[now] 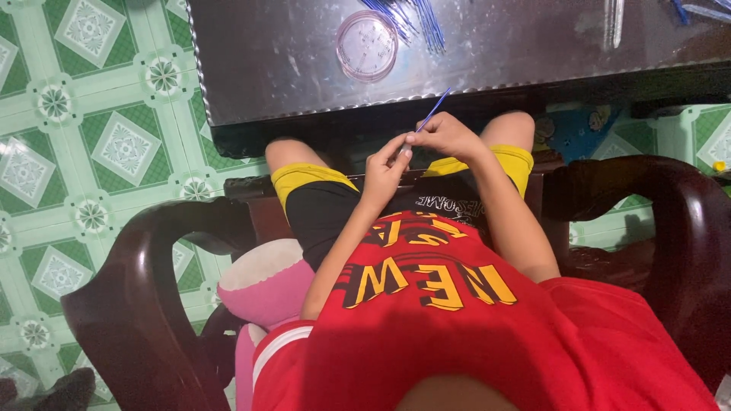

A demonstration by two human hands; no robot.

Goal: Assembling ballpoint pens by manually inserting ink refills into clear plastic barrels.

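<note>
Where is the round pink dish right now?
In the head view, the round pink dish sits on the shiny metal table, top centre, just left of the pile of blue sticks and beyond both hands.

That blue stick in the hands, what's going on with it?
A person sits in a dark wooden chair and pinches a thin blue stick between both hands. The left hand and the right hand meet at its lower end, above the knees. In front stands a shiny metal table with a round clear lidded dish and a bundle of more blue sticks. A pink plush toy lies beside the person.
</note>
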